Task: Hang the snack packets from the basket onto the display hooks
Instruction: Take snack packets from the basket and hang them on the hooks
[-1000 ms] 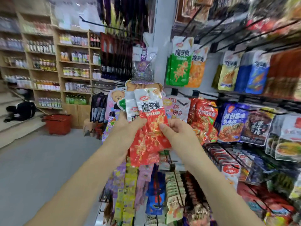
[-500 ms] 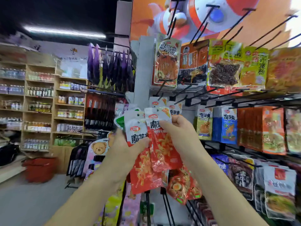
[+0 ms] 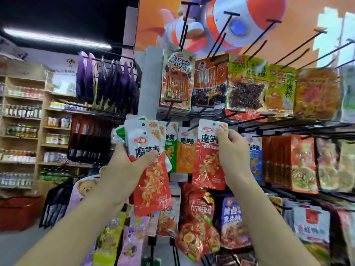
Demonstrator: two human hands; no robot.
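Head view: your left grip (image 3: 125, 167) holds a fanned stack of snack packets (image 3: 151, 187). The thumb lies across the front one and the fingers are behind. The stack's long axis runs up and down and tilts slightly, with the lower end swung toward your right. The white headers with their hang holes point up, the red bodies point down, and the printed faces are turned to you. The edge of a green packet (image 3: 119, 133) shows at the back of the stack.

Your right grip (image 3: 235, 157) pinches a single red packet (image 3: 207, 166) by its upper right edge, thumb on the front. That packet stands nearly upright, white header up, face toward you. It is raised in front of the rack's middle row, between a hanging orange packet (image 3: 185, 154) and a hanging blue packet (image 3: 256, 162). You cannot tell whether its hole is over a hook. A hanging green packet (image 3: 171, 150) sits between the two things you hold.

Long black display hooks (image 3: 223, 34) jut out bare above the top row of bags.

A red basket (image 3: 19, 212) stands on the floor at the lower left, well apart from your hands. It is too blurred to show what it contains. Wooden shelves (image 3: 41, 131) behind it carry rows of bottles and jars. Purple packets (image 3: 107, 87) hang on a rail to the left of the rack.
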